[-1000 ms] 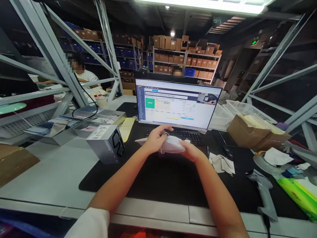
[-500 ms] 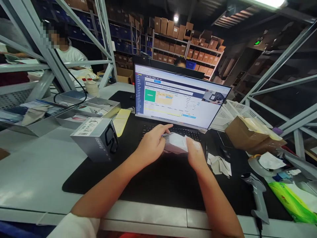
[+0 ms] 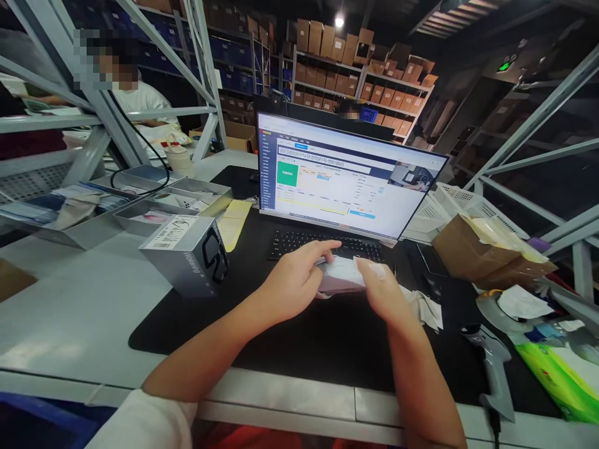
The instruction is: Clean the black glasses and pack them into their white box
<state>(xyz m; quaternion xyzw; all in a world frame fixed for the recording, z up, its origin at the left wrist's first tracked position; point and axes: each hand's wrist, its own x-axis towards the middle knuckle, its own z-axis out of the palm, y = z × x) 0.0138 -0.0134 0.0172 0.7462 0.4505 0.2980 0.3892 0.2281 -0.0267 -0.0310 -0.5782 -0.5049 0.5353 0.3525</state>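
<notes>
Both hands are on a small pale packet (image 3: 344, 273), whitish on top with a pinkish-grey side, held low in front of the keyboard (image 3: 299, 242). My left hand (image 3: 297, 277) grips its left end, with the index finger stretched out over the keys. My right hand (image 3: 381, 288) is closed around the right end, thumb on top. The fingers beneath the packet are hidden. Behind the keyboard stands a lit monitor (image 3: 327, 168). Left of my hands, a grey printed box (image 3: 187, 262) with a barcode label stands on the edge of the black mat (image 3: 281, 349).
A handheld scanner (image 3: 493, 368), a green packet (image 3: 556, 380) and a tape roll (image 3: 491, 312) lie at right. Crumpled paper (image 3: 428, 308) lies beside my right hand. Cardboard boxes (image 3: 472, 249) stand behind. Grey trays (image 3: 173, 206) and yellow paper (image 3: 234, 221) are left; a person (image 3: 140, 100) sits beyond.
The view has shifted slightly. My hands and the packet have come a little toward me and to the right, uncovering more of the keyboard and hiding part of the crumpled paper.
</notes>
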